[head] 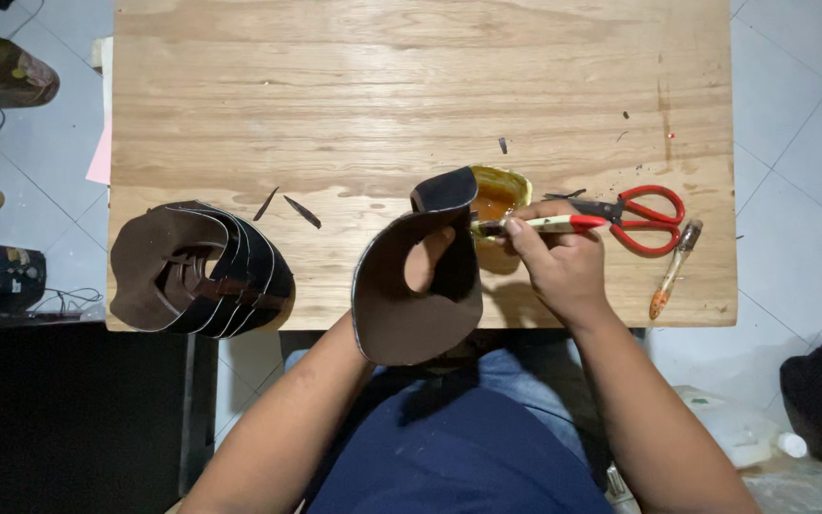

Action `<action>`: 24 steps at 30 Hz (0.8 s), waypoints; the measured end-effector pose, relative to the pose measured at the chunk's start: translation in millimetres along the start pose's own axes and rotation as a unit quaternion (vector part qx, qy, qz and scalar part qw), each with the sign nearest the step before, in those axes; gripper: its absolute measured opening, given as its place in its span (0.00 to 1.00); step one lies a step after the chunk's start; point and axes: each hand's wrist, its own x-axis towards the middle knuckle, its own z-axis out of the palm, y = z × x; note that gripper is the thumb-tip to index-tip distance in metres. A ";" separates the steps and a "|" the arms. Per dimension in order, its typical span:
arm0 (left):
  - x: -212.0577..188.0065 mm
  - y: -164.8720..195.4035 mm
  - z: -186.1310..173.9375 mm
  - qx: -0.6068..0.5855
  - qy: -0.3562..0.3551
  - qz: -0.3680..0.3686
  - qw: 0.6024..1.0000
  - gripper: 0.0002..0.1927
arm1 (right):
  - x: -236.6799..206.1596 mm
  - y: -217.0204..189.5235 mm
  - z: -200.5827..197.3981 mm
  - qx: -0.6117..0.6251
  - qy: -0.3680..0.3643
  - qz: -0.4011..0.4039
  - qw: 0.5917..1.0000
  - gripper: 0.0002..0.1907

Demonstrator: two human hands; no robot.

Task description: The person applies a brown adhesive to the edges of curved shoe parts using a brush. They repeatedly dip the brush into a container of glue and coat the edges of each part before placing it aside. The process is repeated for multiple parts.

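We hold a curved brown leather piece (411, 305) over the worktop's (411, 105) near edge, left hand (427, 259) fingers curled around it inside, right hand (556, 262) fingers closed on a brush (537, 225) at the glue pot (499, 195). Red scissors (641, 217) lie just right; stacked leather pieces (200, 271) sit at the left edge, with bare wood beyond.

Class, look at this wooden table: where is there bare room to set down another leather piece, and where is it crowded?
The far half of the wooden table is bare. A smaller patch lies between the stack of leather pieces and the held leather piece. The right front is crowded: glue pot, red scissors, spare brush, right hand with brush.
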 end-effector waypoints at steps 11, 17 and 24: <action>32.6 -50.6 -19.4 0.020 0.064 0.062 0.996 0.14 | 9.0 -7.8 -6.9 -0.156 -0.061 -0.004 0.986 0.07; 35.0 -29.0 -16.8 0.010 0.073 0.075 0.994 0.14 | -1.1 -2.4 -9.0 -0.064 -0.097 -0.006 0.993 0.05; -10.1 18.4 -1.3 -0.041 0.045 0.000 0.998 0.13 | -9.3 -3.1 -10.2 -0.026 -0.047 -0.037 0.998 0.04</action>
